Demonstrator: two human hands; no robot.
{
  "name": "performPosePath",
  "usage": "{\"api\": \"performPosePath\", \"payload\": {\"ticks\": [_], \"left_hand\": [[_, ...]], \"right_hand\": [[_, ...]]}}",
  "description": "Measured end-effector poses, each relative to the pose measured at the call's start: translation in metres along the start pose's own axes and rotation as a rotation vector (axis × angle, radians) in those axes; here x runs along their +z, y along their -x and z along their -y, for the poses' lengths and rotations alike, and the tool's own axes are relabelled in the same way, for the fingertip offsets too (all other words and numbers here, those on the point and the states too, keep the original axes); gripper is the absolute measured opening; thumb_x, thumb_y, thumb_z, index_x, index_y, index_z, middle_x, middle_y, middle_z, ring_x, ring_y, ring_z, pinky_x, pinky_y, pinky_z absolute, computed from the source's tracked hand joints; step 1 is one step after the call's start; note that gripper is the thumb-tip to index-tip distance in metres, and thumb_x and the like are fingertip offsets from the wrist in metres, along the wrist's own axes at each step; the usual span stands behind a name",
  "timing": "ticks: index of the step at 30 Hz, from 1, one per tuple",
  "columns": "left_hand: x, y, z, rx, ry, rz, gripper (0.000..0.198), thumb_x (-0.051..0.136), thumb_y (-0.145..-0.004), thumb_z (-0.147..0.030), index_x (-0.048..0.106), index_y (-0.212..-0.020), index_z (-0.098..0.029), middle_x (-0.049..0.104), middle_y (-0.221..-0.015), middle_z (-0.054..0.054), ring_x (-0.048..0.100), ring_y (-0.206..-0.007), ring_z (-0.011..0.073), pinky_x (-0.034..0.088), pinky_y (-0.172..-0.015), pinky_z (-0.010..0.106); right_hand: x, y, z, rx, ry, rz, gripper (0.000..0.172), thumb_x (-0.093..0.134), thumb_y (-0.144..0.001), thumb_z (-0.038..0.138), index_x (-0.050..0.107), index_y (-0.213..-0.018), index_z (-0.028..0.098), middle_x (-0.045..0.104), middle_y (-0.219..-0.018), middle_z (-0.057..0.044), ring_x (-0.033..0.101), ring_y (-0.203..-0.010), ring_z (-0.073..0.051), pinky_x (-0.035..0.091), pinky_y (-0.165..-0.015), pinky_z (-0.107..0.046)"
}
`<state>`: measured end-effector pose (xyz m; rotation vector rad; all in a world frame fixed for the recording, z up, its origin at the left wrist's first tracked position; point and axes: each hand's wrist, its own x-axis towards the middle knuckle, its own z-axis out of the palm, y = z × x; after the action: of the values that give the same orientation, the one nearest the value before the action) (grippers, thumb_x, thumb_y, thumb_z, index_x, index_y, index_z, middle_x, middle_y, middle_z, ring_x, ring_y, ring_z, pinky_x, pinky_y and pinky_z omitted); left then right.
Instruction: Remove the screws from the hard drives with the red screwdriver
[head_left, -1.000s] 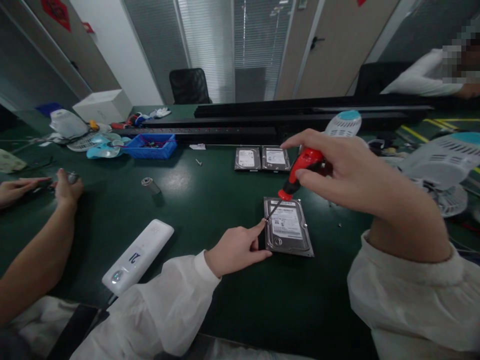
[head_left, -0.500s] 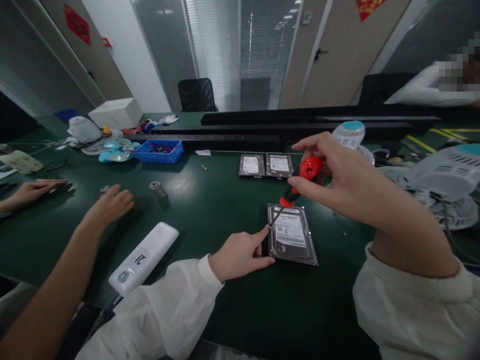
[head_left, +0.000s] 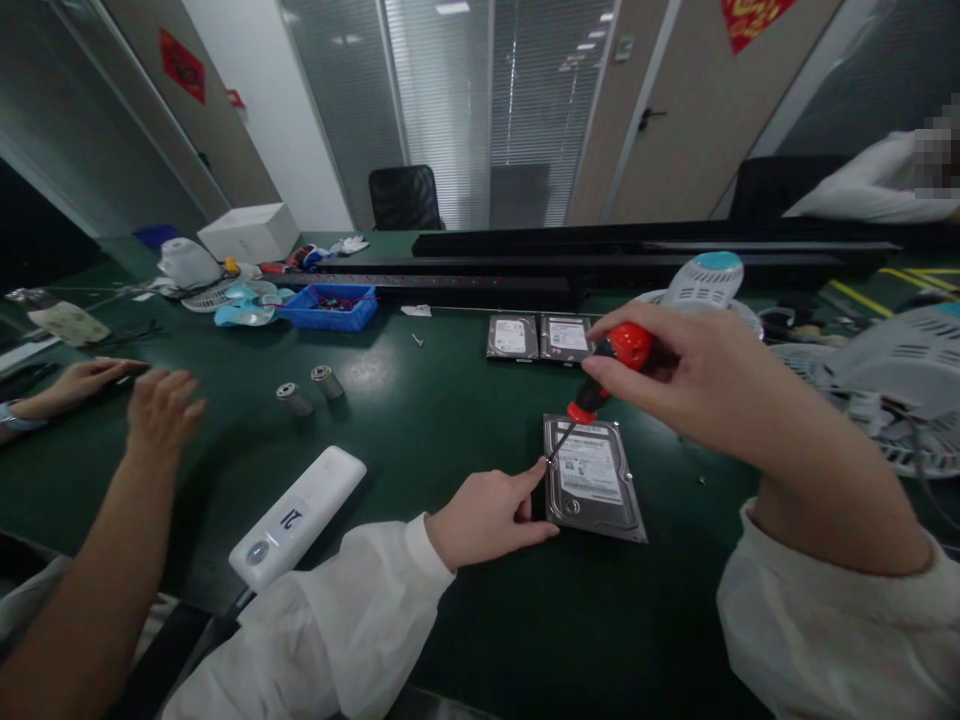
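Observation:
A silver hard drive (head_left: 589, 478) lies label-up on the green table. My right hand (head_left: 660, 365) pinches the red-and-black handle of a screwdriver (head_left: 592, 390), which tilts over the drive. Its shaft comes down at the drive's left edge. My left hand (head_left: 495, 515) is beside that edge, index finger stretched to the screwdriver tip and thumb at the drive's lower left corner. These two fingers are apart; the others curl under. Whatever the tip sits on is hidden by distance and my fingertip.
Two more hard drives (head_left: 540, 338) lie behind. At left are a white device marked 21 (head_left: 296, 515), two metal cylinders (head_left: 311, 390), a blue tray (head_left: 330, 308) and a co-worker's hands (head_left: 161, 410). White fan parts (head_left: 885, 350) crowd the right. A small screw (head_left: 701, 480) lies nearby.
My right fingers have shifted around the screwdriver handle, while its tip stays at the drive's edge. The co-worker's nearer hand has moved left, leaving a second metal cylinder standing. The view has shifted slightly.

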<state>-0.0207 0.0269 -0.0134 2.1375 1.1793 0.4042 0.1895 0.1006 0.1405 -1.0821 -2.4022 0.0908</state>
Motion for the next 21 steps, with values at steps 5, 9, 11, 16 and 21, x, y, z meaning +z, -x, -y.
{"api": "performPosePath", "payload": {"ticks": [5,9,11,16,21], "left_hand": [[0.0007,0.0001,0.0009,0.012,0.003,-0.007,0.079,0.068,-0.095,-0.044,0.036,-0.159,-0.011,0.074,-0.082,0.000,0.067,-0.067,0.0156,0.048,-0.064,0.026],[0.0000,-0.0002,0.0008,-0.001,0.001,-0.001,0.078,0.068,-0.095,-0.043,0.035,-0.160,-0.014,0.075,-0.085,0.000,0.068,-0.070,0.0157,0.049,-0.066,0.026],[-0.0008,-0.0004,0.0004,-0.009,0.002,0.008,0.079,0.067,-0.095,-0.044,0.035,-0.160,-0.014,0.075,-0.085,0.000,0.069,-0.070,0.0161,0.049,-0.066,0.027],[-0.0020,-0.0002,-0.0011,-0.022,0.002,0.024,0.080,0.067,-0.095,-0.044,0.034,-0.160,-0.013,0.074,-0.084,0.000,0.068,-0.070,0.0164,0.049,-0.065,0.027],[0.0005,0.0004,-0.0002,-0.022,0.004,0.015,0.079,0.067,-0.095,-0.042,0.034,-0.161,-0.014,0.074,-0.082,-0.001,0.067,-0.067,0.0155,0.049,-0.066,0.027]], "right_hand": [[-0.0053,0.0026,-0.0006,-0.111,-0.018,0.036,0.035,0.056,-0.089,0.041,0.068,-0.116,0.021,0.072,-0.088,-0.006,0.062,-0.070,-0.021,0.041,-0.066,-0.035],[-0.0028,0.0024,0.0015,-0.018,0.042,-0.022,0.041,0.057,-0.091,0.058,0.072,-0.100,0.021,0.074,-0.088,-0.008,0.065,-0.074,-0.024,0.042,-0.068,-0.037],[-0.0023,0.0022,0.0025,0.027,0.047,-0.034,0.039,0.059,-0.089,0.059,0.072,-0.095,0.022,0.073,-0.083,-0.007,0.064,-0.071,-0.024,0.042,-0.067,-0.036],[-0.0076,0.0040,0.0036,0.007,-0.013,0.027,0.036,0.059,-0.086,0.040,0.070,-0.114,0.021,0.071,-0.077,-0.006,0.058,-0.058,-0.020,0.040,-0.058,-0.035],[-0.0096,0.0055,0.0065,0.020,0.012,0.045,0.040,0.055,-0.084,0.035,0.059,-0.121,0.019,0.065,-0.073,-0.003,0.056,-0.059,-0.019,0.038,-0.054,-0.032]]}}
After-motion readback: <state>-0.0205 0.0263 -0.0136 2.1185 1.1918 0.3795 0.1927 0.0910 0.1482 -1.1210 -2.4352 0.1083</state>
